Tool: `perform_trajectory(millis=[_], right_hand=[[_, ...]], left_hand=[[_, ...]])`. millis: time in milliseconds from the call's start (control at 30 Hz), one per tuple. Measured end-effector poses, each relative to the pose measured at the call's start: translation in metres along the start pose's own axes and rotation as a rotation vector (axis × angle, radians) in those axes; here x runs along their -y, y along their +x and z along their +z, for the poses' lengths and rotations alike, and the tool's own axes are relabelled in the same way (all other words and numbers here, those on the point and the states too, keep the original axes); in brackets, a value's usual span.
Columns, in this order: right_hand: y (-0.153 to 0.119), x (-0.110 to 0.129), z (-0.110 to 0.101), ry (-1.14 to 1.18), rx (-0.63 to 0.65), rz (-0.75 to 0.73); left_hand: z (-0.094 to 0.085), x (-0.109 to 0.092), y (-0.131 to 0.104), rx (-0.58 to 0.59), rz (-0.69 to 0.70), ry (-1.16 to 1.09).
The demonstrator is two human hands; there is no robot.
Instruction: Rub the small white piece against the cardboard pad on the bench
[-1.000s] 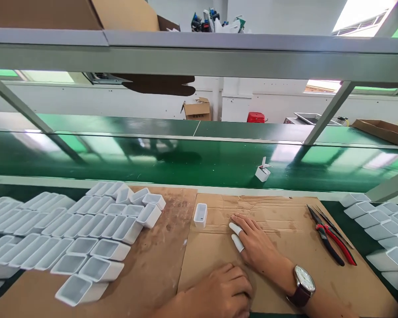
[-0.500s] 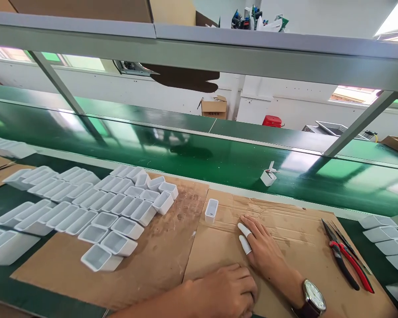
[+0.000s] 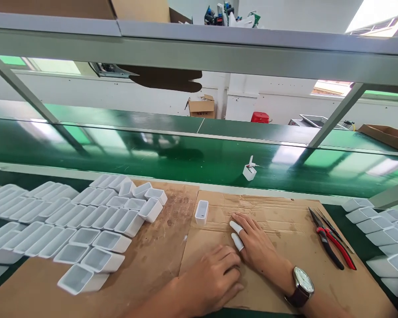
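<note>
Both hands rest on a sheet of creased brown cardboard point(image 3: 278, 229) laid over the green bench. Right hand point(image 3: 257, 245) lies palm down, flat and released, fingers spread toward the far left; two of its fingertips wear smooth white rubber finger cots point(image 3: 236, 234); a round-faced wristwatch point(image 3: 301, 285) on a dark strap sits at the wrist. Left hand point(image 3: 214, 278) lies near and just left of it, fingers loosely curled on the cardboard, grasping nothing, its fingertips touching or almost touching the right hand's thumb side. Just far-left of the right fingertips, apart from them, one small white plastic case point(image 3: 201, 212) stands upright: rectangular, rounded corners, open top, matte. To the left, on a second, stained cardboard sheet point(image 3: 159, 260), many like white open cases point(image 3: 86, 221) lie on their sides in rough rows, a few loose ones nearest. Right side of the creased sheet: red-handled pliers point(image 3: 334, 247) with black jaws, slim metal tweezers just beside them. More white cases point(image 3: 378, 225) at the far right edge. Beyond the cardboard a glossy green conveyor belt point(image 3: 152, 154) runs left to right, carrying a single white case with an upright part sticking from it point(image 3: 249, 170). Grey metal frame rail point(image 3: 219, 48) overhead, cardboard boxes on top
</note>
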State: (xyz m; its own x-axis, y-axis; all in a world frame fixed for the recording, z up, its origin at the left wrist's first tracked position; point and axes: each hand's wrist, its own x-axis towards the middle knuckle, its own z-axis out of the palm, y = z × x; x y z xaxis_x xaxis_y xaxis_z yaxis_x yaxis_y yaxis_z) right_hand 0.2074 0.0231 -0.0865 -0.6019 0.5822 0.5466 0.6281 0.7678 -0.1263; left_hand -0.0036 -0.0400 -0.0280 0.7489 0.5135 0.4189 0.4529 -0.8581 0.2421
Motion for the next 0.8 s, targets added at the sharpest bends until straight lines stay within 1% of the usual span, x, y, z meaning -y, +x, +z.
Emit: perform_trajectory(millis=[100, 200, 300, 433, 600, 700, 800], right_hand=[[-0.001, 0.001, 0.0, 0.015, 0.052, 0.022], [-0.002, 0.003, 0.002, 0.02, 0.078, 0.052], [-0.002, 0.007, 0.003, -0.005, 0.063, 0.047], [0.0, 0.012, 0.0, -0.052, 0.035, -0.015], [0.005, 0.014, -0.003, 0.009, 0.152, -0.002], [0.008, 0.012, -0.004, 0.037, 0.165, 0.014], [0.008, 0.01, -0.005, 0.063, 0.153, 0.031]], left_hand=[[-0.001, 0.002, 0.001, -0.034, -0.019, -0.005], [0.001, 0.003, -0.001, 0.002, -0.031, -0.017], [0.002, 0.003, -0.003, 0.056, -0.041, -0.039], [0.003, 0.005, -0.004, 0.063, -0.046, -0.056], [0.008, 0.01, -0.005, 0.039, -0.022, -0.081], [0.012, 0.015, -0.007, 0.02, -0.006, -0.08], [0.014, 0.018, -0.009, 0.026, 0.05, -0.077]])
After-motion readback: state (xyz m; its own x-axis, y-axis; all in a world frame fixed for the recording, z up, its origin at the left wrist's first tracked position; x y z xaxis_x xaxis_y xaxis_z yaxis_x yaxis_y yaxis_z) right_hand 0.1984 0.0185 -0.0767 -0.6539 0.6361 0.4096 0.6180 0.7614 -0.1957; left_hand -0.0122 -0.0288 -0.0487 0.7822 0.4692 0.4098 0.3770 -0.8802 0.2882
